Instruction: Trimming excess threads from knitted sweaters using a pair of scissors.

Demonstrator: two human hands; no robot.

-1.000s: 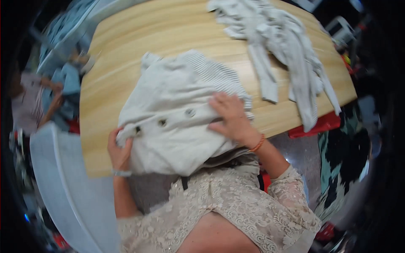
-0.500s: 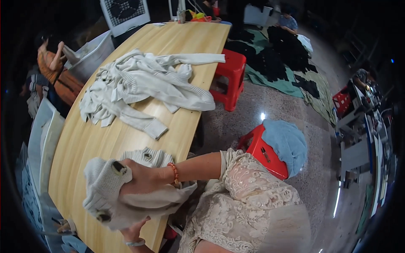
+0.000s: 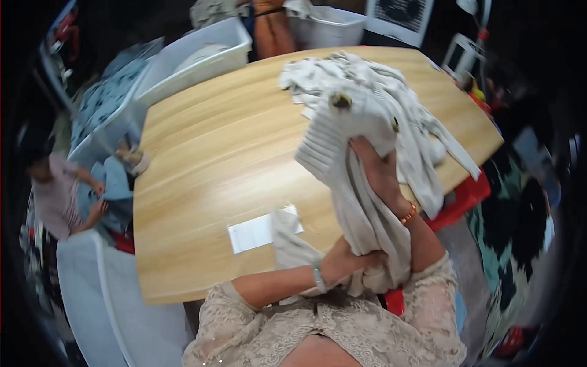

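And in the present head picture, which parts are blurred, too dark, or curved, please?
In the head view, the raised knit garment looks slightly blurred; the wooden table is bright, its far edge bowed, as the fisheye would do; the upper-right background is dim and hard to read; the picture's corners fall to black.

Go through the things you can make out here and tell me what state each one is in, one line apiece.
Cream knit garment: lifted, bunched
Left hand: closed on the garment's lower part
Right hand: raised, fingers hidden by the garment
Knitwear pile: heaped, unfolded, on the table
White sheet: flat on the table
White bin: open, pale cloth inside
Blue cloth: heaped
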